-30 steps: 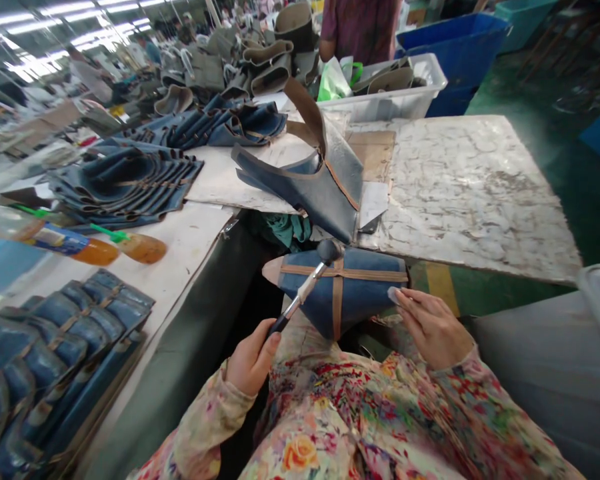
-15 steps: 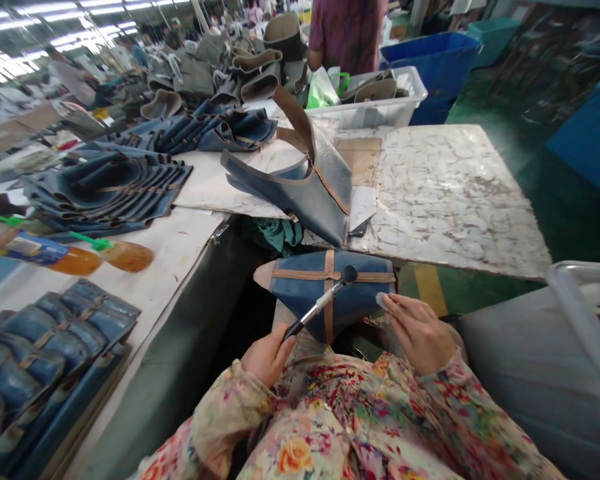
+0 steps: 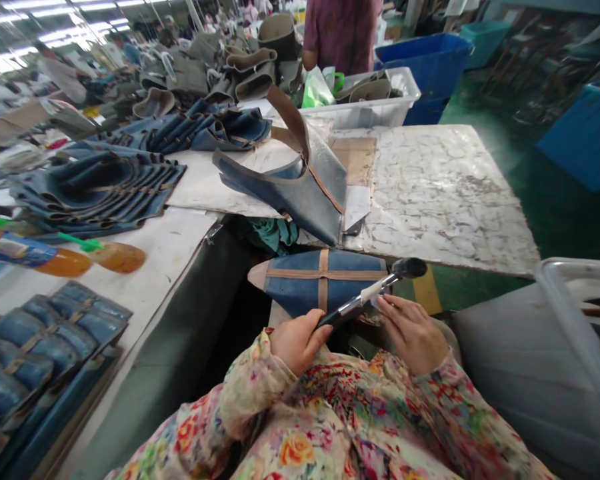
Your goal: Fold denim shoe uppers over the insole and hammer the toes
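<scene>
My left hand point(image 3: 295, 340) is closed round the handle of a small hammer point(image 3: 375, 288), whose round black head hangs past the right end of a blue shoe upper point(image 3: 300, 283). That upper has tan crossed straps and lies stretched over a form in front of my lap. My right hand point(image 3: 413, 331) rests on its right end, fingers curled against the edge. A second blue upper point(image 3: 300, 190) with a tan strap stands on the board just beyond it.
Stacks of blue uppers point(image 3: 95, 187) lie on the left table, more point(image 3: 40, 347) at near left. Two bottles of orange liquid point(image 3: 55, 257) lie there. A worn white board point(image 3: 445, 193) is ahead right, a white bin point(image 3: 370, 100) and a standing person point(image 3: 340, 30) behind. A grey cart point(image 3: 535, 373) is at right.
The hammer has swung from the left part of the upper across to its right end, and my left hand moved right with it. My right hand has stayed on the upper's edge.
</scene>
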{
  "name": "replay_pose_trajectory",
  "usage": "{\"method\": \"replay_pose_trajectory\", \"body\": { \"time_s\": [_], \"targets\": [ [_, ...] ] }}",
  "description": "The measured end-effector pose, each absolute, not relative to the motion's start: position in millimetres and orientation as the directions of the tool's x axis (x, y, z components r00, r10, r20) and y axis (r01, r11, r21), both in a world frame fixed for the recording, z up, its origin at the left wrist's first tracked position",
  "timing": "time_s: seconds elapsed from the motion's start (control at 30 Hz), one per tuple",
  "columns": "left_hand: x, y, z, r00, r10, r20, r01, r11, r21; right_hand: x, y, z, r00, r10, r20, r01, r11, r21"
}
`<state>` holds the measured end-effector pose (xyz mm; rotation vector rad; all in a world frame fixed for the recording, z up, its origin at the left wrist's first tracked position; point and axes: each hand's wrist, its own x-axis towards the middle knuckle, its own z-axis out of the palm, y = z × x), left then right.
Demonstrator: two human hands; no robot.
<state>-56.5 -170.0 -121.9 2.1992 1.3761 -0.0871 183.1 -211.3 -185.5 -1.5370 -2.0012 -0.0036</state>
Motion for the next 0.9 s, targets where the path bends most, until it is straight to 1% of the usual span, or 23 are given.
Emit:
{"method": "replay_pose_trajectory", "body": {
  "time_s": [0.1,0.13,0.2,0.3,0.37,0.47,0.53,0.6,0.67,0.7,0.77,0.83,0.9],
  "targets": [
    [-55.6,-170.3,-118.4,0.434,0.807,-0.400,0.887,-0.306,0.345,183.8,-211.5,-186.7,-0.139,0.880,0.454,0.879,0.321,-0.354],
    [-56.5,-170.6,-117.6,0.431,0.801,-0.416,0.890,-0.302,0.342,184.1,-211.5,-187.2,-0.143,0.878,0.456,0.878,0.325,-0.351],
    [-62.4,-172.6,-116.9,0.454,0.803,-0.386,0.866,-0.296,0.402,184.8,-211.5,-188.5,-0.158,0.871,0.465,0.874,0.342,-0.344],
    [-84.5,-181.4,-120.8,0.431,0.866,-0.253,0.803,-0.240,0.546,186.3,-211.8,-191.2,-0.179,0.863,0.473,0.870,0.363,-0.333],
    [-107.0,-190.4,-127.9,0.334,0.913,-0.235,0.803,-0.146,0.578,187.6,-212.2,-193.3,-0.192,0.863,0.468,0.869,0.371,-0.328],
    [-142.1,-204.1,-140.7,0.191,0.931,-0.311,0.843,0.006,0.538,190.3,-212.2,-196.2,-0.221,0.852,0.474,0.867,0.395,-0.305],
    [-160.1,-211.2,-145.4,0.142,0.934,-0.329,0.832,0.068,0.551,192.4,-211.3,-197.5,-0.248,0.838,0.486,0.860,0.421,-0.287],
    [-172.4,-216.3,-145.7,0.089,0.954,-0.285,0.787,0.108,0.607,194.4,-210.1,-198.4,-0.271,0.829,0.489,0.851,0.444,-0.280],
    [-181.0,-219.5,-144.1,-0.004,0.976,-0.220,0.765,0.145,0.627,195.9,-208.9,-199.4,-0.274,0.833,0.480,0.847,0.445,-0.289],
    [-184.9,-220.4,-143.6,-0.055,0.978,-0.201,0.774,0.169,0.611,196.5,-208.4,-200.1,-0.273,0.836,0.476,0.845,0.444,-0.296],
    [-193.2,-220.8,-144.0,-0.128,0.968,-0.218,0.813,0.228,0.536,197.4,-207.5,-202.2,-0.263,0.840,0.475,0.843,0.440,-0.310],
    [-202.5,-218.6,-144.1,-0.157,0.953,-0.260,0.844,0.266,0.466,199.0,-206.1,-204.2,-0.242,0.849,0.469,0.843,0.424,-0.332],
    [-212.8,-213.1,-140.0,-0.175,0.951,-0.256,0.852,0.276,0.445,202.3,-203.8,-204.3,-0.174,0.873,0.456,0.845,0.370,-0.386]
  ]
}}
